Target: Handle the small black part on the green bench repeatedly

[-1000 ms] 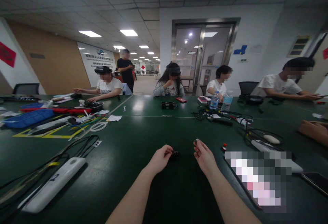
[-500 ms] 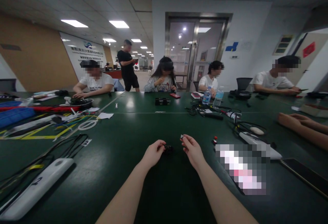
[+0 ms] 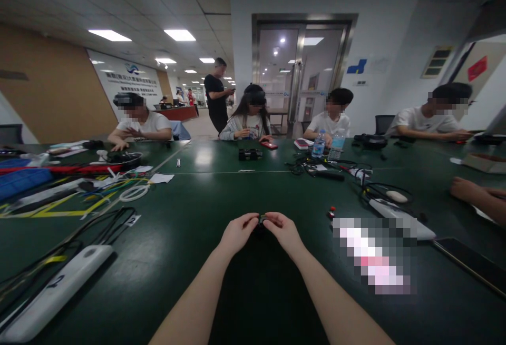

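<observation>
Over the dark green table, my left hand and my right hand meet near the middle of the view. A small black object lies between them. The fingertips of my left hand are closed on its left side. My right hand is closed at its right side, the thumb and fingers pressed together near its top; a tiny piece there is too small to make out. The fingers hide much of the black object.
At the left lie a white power strip and black cables. To the right are a blurred-out device, a small red-topped item, another power strip and a dark phone. A person's hand rests at far right.
My right hand has moved left, bringing its fingers against the black object beside my left hand. The standing person has shifted right, and the hand at far right has drawn back.
</observation>
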